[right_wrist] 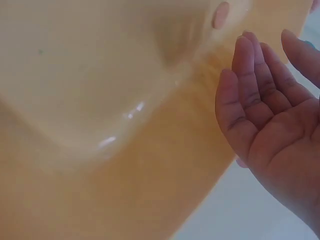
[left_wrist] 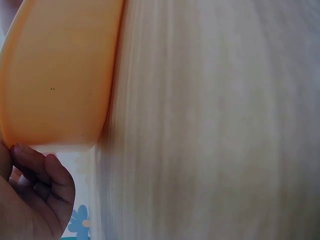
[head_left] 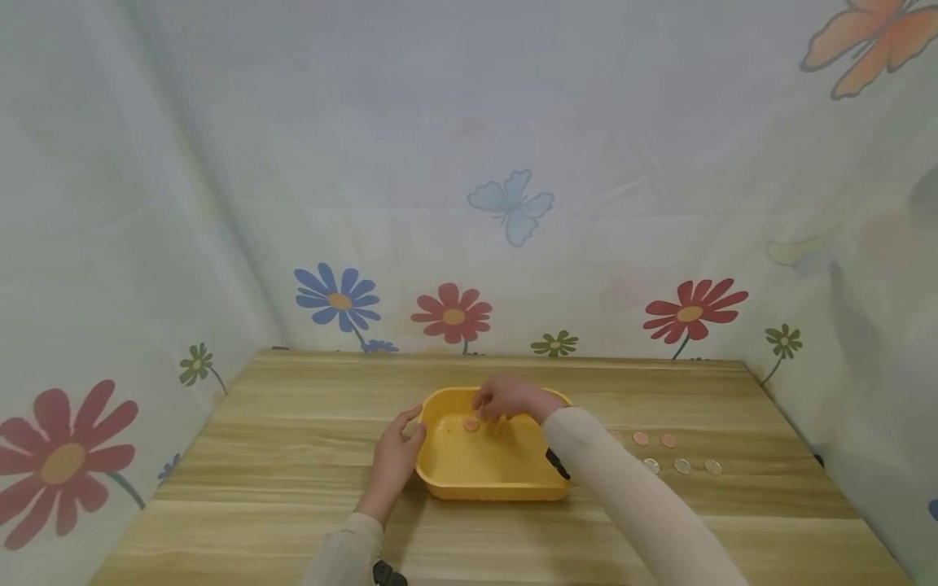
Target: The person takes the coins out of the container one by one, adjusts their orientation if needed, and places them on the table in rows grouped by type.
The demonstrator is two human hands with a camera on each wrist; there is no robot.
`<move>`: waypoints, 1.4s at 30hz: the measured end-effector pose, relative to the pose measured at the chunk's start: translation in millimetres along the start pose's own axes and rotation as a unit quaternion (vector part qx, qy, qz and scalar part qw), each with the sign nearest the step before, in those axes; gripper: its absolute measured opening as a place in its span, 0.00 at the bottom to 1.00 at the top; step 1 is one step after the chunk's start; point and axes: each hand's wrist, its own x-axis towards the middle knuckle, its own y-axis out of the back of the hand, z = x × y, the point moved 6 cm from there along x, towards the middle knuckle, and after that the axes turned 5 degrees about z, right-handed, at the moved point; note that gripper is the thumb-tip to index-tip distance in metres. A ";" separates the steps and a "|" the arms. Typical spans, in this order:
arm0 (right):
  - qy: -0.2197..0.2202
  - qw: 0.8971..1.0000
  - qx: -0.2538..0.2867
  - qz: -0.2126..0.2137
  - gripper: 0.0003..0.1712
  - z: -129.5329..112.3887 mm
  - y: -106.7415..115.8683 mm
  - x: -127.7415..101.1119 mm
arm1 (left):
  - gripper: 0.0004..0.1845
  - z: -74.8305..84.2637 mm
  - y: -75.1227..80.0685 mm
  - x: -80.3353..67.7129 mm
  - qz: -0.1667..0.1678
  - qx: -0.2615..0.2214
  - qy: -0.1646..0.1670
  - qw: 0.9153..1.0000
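A yellow plastic basin [head_left: 498, 493] sits on the wooden table, its side wall [left_wrist: 60, 75] close up in the left wrist view. My left hand [head_left: 396, 448] grips the basin's left rim, fingers curled at the edge. Over the back part of the basin hovers my right hand [head_left: 509, 396], palm and fingers [right_wrist: 230, 95] showing in the right wrist view with the thumb apart and nothing between them. On the basin floor near its fingertips lies a copper-coloured coin [head_left: 471, 424], which the right wrist view also shows as a small reddish disc [right_wrist: 220, 15].
To the right of the basin, copper-coloured coins [head_left: 641, 439] lie in a row, partly hidden by my right sleeve [head_left: 630, 488]. Silver coins [head_left: 682, 466] form a second row nearer to me. Behind the wooden table [head_left: 293, 456] hangs a flower-printed cloth [head_left: 396, 203].
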 end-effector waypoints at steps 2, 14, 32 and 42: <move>0.000 1.000 -0.005 0.005 0.17 1.0 -2.8 1.3 | 0.23 0.7 0.6 -0.2 0.002 0.000 -0.002 1.000; 0.034 0.999 -0.031 0.029 0.17 9.2 -23.4 11.0 | 0.23 2.4 0.5 -1.9 0.006 -0.004 -0.005 1.000; 0.103 0.991 -0.045 0.073 0.07 0.8 -35.9 14.5 | 0.23 1.3 -0.2 -1.2 0.013 0.002 -0.006 1.000; 0.077 0.994 -0.056 0.061 0.10 3.3 -37.0 19.1 | 0.23 2.4 -0.2 -2.1 0.004 -0.005 -0.001 1.000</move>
